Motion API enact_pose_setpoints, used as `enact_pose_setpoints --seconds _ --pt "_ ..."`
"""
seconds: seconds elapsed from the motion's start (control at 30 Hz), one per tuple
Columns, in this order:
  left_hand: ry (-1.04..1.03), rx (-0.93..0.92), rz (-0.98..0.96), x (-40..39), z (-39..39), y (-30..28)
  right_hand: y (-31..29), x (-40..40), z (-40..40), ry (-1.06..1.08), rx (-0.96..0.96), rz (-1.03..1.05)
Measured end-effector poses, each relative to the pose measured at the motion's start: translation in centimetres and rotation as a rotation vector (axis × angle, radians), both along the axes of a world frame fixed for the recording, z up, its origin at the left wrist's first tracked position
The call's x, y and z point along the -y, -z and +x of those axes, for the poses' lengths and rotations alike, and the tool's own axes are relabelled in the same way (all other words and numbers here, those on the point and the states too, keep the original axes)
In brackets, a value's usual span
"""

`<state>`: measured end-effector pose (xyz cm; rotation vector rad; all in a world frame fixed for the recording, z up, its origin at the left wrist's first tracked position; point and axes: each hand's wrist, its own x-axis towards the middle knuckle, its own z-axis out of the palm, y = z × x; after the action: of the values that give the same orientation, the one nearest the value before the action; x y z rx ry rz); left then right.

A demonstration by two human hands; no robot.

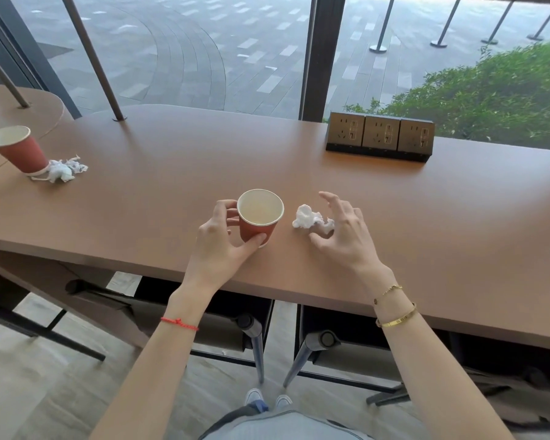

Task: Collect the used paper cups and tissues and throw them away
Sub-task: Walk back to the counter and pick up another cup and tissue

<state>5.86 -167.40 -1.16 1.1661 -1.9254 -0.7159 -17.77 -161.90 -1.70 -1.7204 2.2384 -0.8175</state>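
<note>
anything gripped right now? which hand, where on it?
Left hand grips the near cup around its lower side wall. Right hand, fingers spread beside the tissue, holds nothing.

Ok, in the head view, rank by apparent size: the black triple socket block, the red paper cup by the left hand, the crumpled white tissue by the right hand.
1. Black triple socket block, clearly largest.
2. Red paper cup, held by the left hand.
3. Crumpled white tissue, smallest, though nearness to the camera is similar to the cup's.
</note>
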Motion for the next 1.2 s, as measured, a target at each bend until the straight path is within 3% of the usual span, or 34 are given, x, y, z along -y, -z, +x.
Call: enact_pose_setpoints --seconds 0.43,0.7,0.93,1.2 --pt "-0.011 0.008 -0.003 0.3 0.2 -0.5 1.2 3.2 2.7 0.124 -0.151 -0.04" --pt "-0.009 0.007 0.004 0.4 0.5 -0.6 1.4 2.3 1.3 0.077 -0.056 -0.099" --pt "0.012 -0.032 0.005 -0.6 0.2 -0.9 0.6 -0.9 -0.9 0.203 0.118 -0.18" --pt "0.129 -0.084 0.019 -3.1 -0.8 -1.2 -1.1 -7.0 -1.0 0.296 0.086 -0.257"
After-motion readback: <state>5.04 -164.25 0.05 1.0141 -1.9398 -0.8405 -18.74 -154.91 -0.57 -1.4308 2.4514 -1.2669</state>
